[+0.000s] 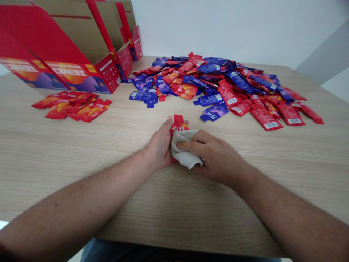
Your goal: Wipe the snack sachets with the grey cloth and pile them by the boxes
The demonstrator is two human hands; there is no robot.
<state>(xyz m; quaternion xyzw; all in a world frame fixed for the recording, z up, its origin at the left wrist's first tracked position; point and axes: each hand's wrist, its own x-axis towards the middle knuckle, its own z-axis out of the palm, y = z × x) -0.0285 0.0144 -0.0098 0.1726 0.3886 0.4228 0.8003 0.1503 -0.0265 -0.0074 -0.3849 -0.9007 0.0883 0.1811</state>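
Gripping: my left hand (160,143) pinches a red sachet (178,125), long axis pointing away from me.
Covering: my right hand (215,156) presses a grey cloth (185,151) onto it.

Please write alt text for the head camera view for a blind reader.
The left hand holds a red sachet; the right hand presses a grey cloth on it at a wooden table. Red and blue sachets lie heaped beyond, near red cardboard boxes.
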